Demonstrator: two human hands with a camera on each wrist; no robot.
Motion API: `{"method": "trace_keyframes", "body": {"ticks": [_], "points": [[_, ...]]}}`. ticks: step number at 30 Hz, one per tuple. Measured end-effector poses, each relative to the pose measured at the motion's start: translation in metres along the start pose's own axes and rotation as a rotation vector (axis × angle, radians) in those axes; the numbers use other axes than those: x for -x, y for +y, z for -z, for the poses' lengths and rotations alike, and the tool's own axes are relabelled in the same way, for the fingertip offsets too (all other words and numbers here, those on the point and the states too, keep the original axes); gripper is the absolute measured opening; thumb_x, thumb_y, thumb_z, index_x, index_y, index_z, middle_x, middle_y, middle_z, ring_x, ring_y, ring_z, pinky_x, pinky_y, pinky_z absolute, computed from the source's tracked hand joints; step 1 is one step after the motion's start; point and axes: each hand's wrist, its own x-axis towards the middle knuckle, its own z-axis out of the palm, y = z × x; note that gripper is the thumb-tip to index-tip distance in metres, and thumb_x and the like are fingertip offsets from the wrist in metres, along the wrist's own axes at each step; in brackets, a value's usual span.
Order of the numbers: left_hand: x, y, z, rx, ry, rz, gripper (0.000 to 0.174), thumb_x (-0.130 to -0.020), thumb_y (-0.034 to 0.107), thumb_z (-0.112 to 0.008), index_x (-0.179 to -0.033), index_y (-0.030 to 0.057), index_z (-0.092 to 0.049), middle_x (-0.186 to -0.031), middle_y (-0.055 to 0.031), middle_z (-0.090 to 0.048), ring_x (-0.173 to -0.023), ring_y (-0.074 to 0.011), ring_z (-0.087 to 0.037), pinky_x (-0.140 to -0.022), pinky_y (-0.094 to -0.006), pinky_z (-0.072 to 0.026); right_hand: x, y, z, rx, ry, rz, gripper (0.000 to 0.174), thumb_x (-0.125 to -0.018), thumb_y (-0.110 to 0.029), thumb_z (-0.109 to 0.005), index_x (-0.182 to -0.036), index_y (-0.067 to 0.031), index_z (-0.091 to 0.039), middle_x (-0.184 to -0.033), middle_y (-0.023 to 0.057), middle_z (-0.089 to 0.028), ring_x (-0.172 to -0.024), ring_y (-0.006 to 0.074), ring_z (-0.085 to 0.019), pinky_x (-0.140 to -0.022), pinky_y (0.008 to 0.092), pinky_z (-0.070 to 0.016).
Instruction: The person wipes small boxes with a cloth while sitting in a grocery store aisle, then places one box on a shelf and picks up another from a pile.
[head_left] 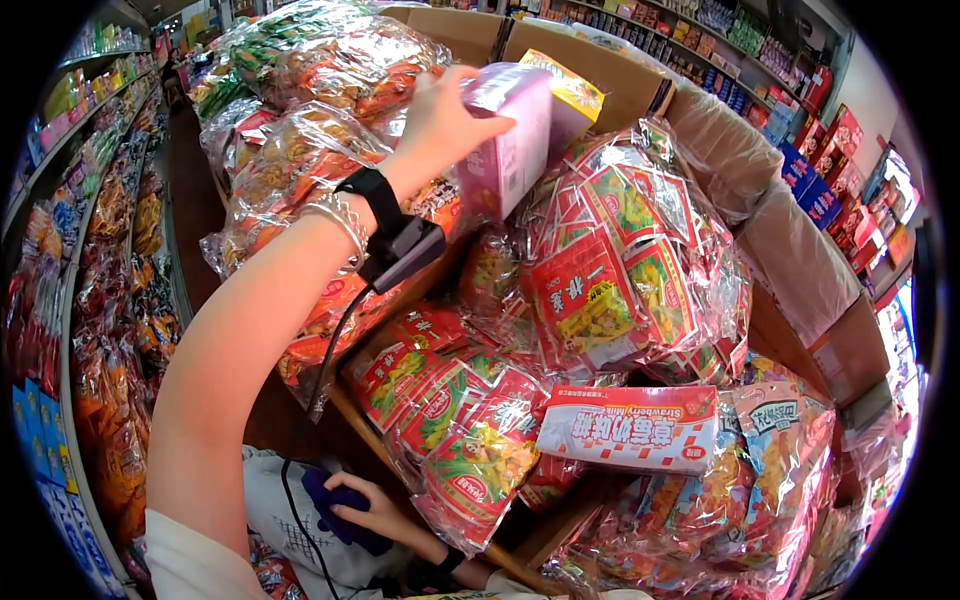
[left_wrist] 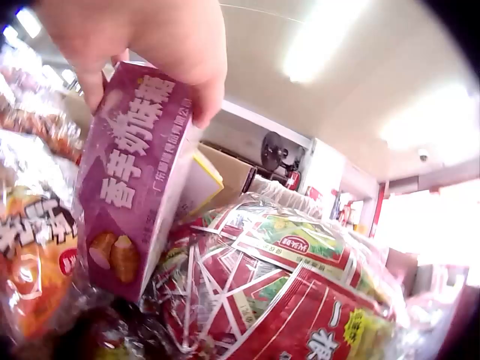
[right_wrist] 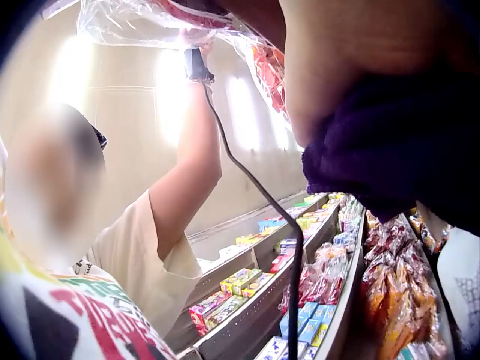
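In the head view my left hand grips a purple box from above, thumb on one side and fingers on the other. The left wrist view shows the left hand on the upper end of the upright purple box. Right behind it is a yellow box. Low in the head view my right hand holds a bunched dark purple cloth. Part of that hand and the cloth fill the upper right of the right wrist view.
Red snack bags fill the carton below the purple box. A strawberry milk box lies on the bags. Orange packs are heaped at left, beside a stocked shelf. A black cable hangs from the left wrist.
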Motion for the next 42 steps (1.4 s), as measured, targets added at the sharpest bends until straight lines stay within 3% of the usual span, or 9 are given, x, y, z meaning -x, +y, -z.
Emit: {"method": "trace_keyframes", "body": {"ticks": [8,10,14,22,30,31,32,35,42], "points": [[0.122,0.139,0.164,0.064,-0.198,-0.485,0.077,-0.068,0.016,-0.089,-0.136,-0.0029,-0.056,-0.108,-0.0129,-0.055,-0.103,-0.0293,-0.057,-0.089,-0.0358,-0.0494,0.003,0.046,-0.006,-0.015,0.06,-0.115,0.038,-0.089,-0.018,-0.07,-0.122,-0.0009,-0.059,-0.115,0.0052,-0.062,-0.11,0.0143,-0.056,-0.098,0.0295,-0.0447],[0.17,0.158,0.209,-0.098,-0.175,-0.551,0.045,-0.085,0.024,-0.079,-0.121,-0.0005,-0.071,-0.107,-0.0095,-0.057,-0.095,-0.0226,-0.062,-0.082,-0.0342,-0.0576,0.001,0.067,-0.007,0.005,0.154,-0.102,0.039,-0.091,-0.019,-0.068,-0.125,-0.0011,-0.06,-0.115,0.0051,-0.063,-0.11,0.0137,-0.057,-0.096,0.0293,-0.0465],[0.271,0.173,0.302,-0.175,-0.476,-0.25,0.061,-0.071,0.029,-0.09,-0.119,0.0015,-0.065,-0.109,-0.0115,-0.056,-0.101,-0.032,-0.062,-0.086,-0.0435,-0.0546,-0.005,0.064,0.002,-0.072,0.158,-0.122,0.036,-0.093,-0.018,-0.066,-0.125,-0.0024,-0.06,-0.113,0.0037,-0.064,-0.106,0.0122,-0.057,-0.093,0.0277,-0.0472],[0.44,0.176,0.361,-0.485,-0.167,0.165,0.036,-0.076,0.014,-0.087,-0.107,0.0108,-0.07,-0.105,-0.0057,-0.052,-0.106,-0.0297,-0.062,-0.094,-0.0411,-0.0548,-0.022,-0.055,-0.001,-0.125,0.306,-0.253,0.024,-0.087,-0.008,-0.067,-0.111,-0.0078,-0.062,-0.101,0.0,-0.06,-0.098,0.0087,-0.057,-0.085,0.0247,-0.0479],[0.648,0.093,0.344,-0.526,-0.284,0.308,0.04,-0.074,0.015,-0.088,-0.101,0.0031,-0.062,-0.122,-0.016,-0.059,-0.109,-0.0331,-0.061,-0.093,-0.0395,-0.0522,-0.04,-0.084,-0.066,0.081,-0.034,-0.068,0.022,-0.082,-0.001,-0.066,-0.103,-0.0045,-0.059,-0.096,0.001,-0.061,-0.095,0.0098,-0.058,-0.081,0.0275,-0.0494],[0.67,0.094,0.337,-0.514,-0.237,0.356,0.042,-0.072,0.018,-0.09,-0.099,0.002,-0.061,-0.122,-0.0174,-0.06,-0.109,-0.0331,-0.061,-0.095,-0.0395,-0.0516,-0.047,-0.072,-0.072,0.383,-0.162,0.259,0.026,-0.077,-0.005,-0.069,-0.101,-0.0033,-0.06,-0.092,0.0053,-0.061,-0.095,0.0166,-0.061,-0.083,0.0319,-0.0504],[0.667,0.106,0.33,-0.355,-0.123,0.762,0.049,-0.07,0.022,-0.092,-0.102,0.001,-0.061,-0.123,-0.0188,-0.062,-0.112,-0.031,-0.061,-0.098,-0.0407,-0.0499,-0.049,-0.069,-0.088,0.472,-0.284,0.345,0.029,-0.074,-0.009,-0.071,-0.101,-0.0049,-0.061,-0.096,0.0077,-0.062,-0.095,0.0221,-0.062,-0.085,0.034,-0.0507],[0.636,0.111,0.327,0.056,0.048,1.013,0.054,-0.074,0.02,-0.089,-0.117,0.0015,-0.062,-0.125,-0.0171,-0.063,-0.117,-0.0273,-0.06,-0.103,-0.0408,-0.0457,-0.035,-0.038,-0.133,0.708,-0.593,0.41,0.035,-0.071,-0.018,-0.076,-0.104,-0.0123,-0.066,-0.111,0.0118,-0.063,-0.097,0.0336,-0.063,-0.086,0.0391,-0.0517],[0.62,0.102,0.333,-0.052,-0.153,0.981,0.053,-0.076,0.024,-0.087,-0.117,-0.0003,-0.063,-0.117,-0.0147,-0.064,-0.113,-0.0271,-0.06,-0.101,-0.0393,-0.0462,-0.064,0.017,-0.171,1.051,-0.613,0.515,0.042,-0.066,-0.021,-0.083,-0.105,-0.0165,-0.068,-0.107,0.0101,-0.061,-0.097,0.0339,-0.059,-0.082,0.0446,-0.0509]]}}
